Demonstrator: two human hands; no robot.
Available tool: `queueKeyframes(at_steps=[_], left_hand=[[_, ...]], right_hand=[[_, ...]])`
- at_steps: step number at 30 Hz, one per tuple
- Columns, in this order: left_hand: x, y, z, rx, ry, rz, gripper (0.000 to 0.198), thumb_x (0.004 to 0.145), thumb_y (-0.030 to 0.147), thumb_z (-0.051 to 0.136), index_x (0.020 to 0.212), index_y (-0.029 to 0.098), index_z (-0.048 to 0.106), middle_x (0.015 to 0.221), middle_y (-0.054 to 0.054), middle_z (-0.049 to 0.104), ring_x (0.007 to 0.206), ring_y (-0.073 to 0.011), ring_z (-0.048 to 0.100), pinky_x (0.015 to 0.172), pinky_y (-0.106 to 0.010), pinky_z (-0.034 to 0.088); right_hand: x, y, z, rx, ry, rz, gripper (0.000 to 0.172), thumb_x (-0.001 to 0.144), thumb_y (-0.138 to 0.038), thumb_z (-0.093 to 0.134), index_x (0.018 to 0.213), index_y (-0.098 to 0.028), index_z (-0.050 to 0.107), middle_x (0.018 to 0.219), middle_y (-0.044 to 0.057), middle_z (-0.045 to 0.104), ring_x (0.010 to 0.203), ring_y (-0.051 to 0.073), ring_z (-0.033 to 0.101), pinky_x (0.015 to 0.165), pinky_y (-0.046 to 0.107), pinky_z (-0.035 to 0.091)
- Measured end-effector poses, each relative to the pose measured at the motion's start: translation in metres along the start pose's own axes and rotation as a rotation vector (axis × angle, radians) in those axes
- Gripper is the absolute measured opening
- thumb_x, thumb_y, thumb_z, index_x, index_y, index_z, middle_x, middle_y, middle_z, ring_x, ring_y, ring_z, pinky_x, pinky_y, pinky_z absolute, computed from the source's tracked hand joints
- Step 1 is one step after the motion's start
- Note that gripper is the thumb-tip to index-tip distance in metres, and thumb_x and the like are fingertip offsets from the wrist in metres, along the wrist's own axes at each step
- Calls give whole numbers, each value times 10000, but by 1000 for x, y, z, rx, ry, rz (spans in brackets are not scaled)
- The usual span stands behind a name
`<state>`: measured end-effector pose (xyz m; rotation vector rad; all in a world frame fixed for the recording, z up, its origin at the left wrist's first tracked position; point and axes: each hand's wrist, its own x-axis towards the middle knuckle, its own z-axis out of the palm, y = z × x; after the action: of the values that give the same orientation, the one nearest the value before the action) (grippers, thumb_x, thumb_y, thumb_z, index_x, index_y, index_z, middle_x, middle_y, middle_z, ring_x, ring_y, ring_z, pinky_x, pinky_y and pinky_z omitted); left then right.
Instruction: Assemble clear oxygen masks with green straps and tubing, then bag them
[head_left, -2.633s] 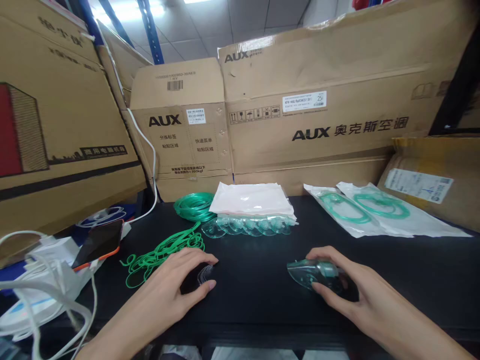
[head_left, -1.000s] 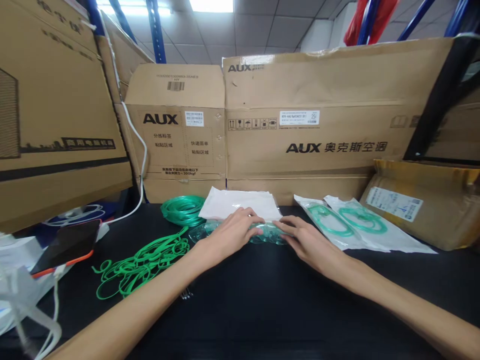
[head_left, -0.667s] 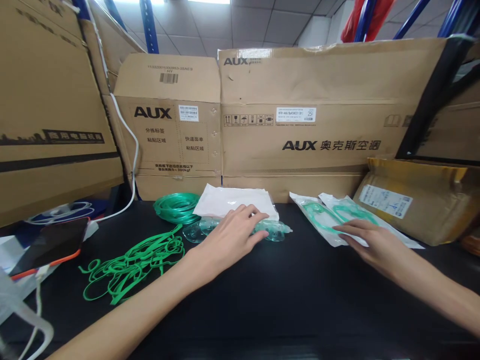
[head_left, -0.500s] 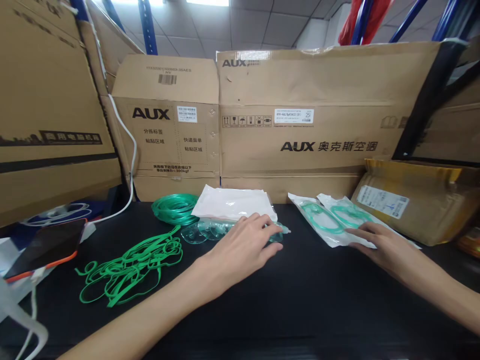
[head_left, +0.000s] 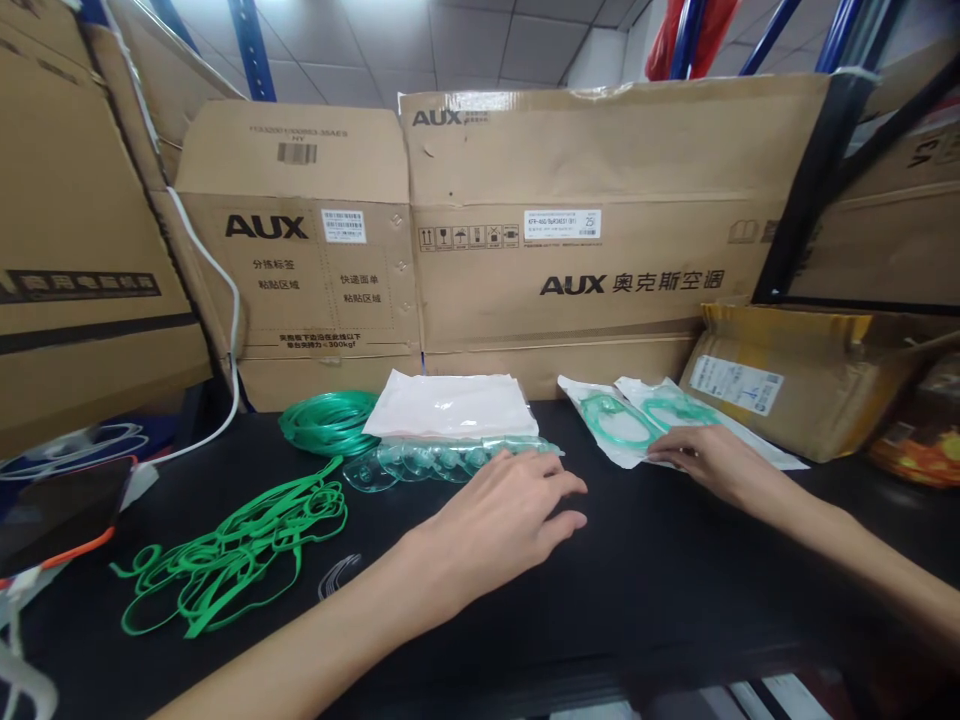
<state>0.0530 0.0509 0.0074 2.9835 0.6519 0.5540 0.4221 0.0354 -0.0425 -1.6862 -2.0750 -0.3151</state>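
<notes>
Hands are well apart above the black counter [head_left: 622, 600]. The left hand [head_left: 502, 520] has its fingers loosely spread, the thumb away from the forefinger and nothing between them. It hides part of the right end of a row of clear, green-tinted plastic masks [head_left: 435, 460], overlapped one on another; whether it touches them cannot be told. The right hand [head_left: 712, 462] is curled, its fingertips at the near edge of two flat, white-backed pouches [head_left: 615, 430] with looped green tubing inside; whether it pinches one cannot be seen.

A few seconds ago the right hand held a single mask, and a second ago both hands were at the row. Since then the right hand has gone over to the pouches, and the left has come nearer and a little rightward.

Beyond the left hand, behind the masks, lies a stack of flat white packets [head_left: 450, 403], with a coil of shiny green tubing [head_left: 326, 422] to its left. Beside the left forearm are a small bunch of thin, pale strips [head_left: 330, 577], covered by that arm half a second ago, and a tangle of flat green straps [head_left: 236, 555]. Past the right hand sits a brown carton with yellow tape [head_left: 832, 380].
</notes>
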Motion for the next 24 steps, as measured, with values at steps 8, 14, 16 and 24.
queueKeyframes(at_steps=[8,14,16,24], left_hand=[[2,5,2,-14,-33,14,334,1090,377,620,1367,217,718,1323,-70,755,1193,-306,728,1048,-457,528],[1,6,2,7,-34,27,327,1081,384,636,1347,221,736,1295,-73,770,1160,-300,742,1014,-438,539],[1,7,1,9,-40,26,327,1081,385,636,1344,219,739,1295,-74,771,1153,-299,745,1014,-443,541],[3,6,0,24,-125,19,348,1082,405,627,1365,230,727,1317,-61,762,1147,-311,744,1016,-460,537]], right_hand=[[0,-2,-6,-95,156,183,428,1100,-535,493,1114,-182,733,772,14,733,655,191,674,712,361,538],[-2,-12,7,-81,206,149,299,1075,-451,488,1137,-221,670,995,119,806,814,285,752,747,405,548],[-3,-14,11,-51,164,94,315,1063,-465,502,1154,-230,692,1104,142,818,961,343,776,838,461,573],[8,-4,32,89,10,-43,336,1088,-423,529,1229,-195,732,1326,140,760,1239,312,712,1073,535,539]])
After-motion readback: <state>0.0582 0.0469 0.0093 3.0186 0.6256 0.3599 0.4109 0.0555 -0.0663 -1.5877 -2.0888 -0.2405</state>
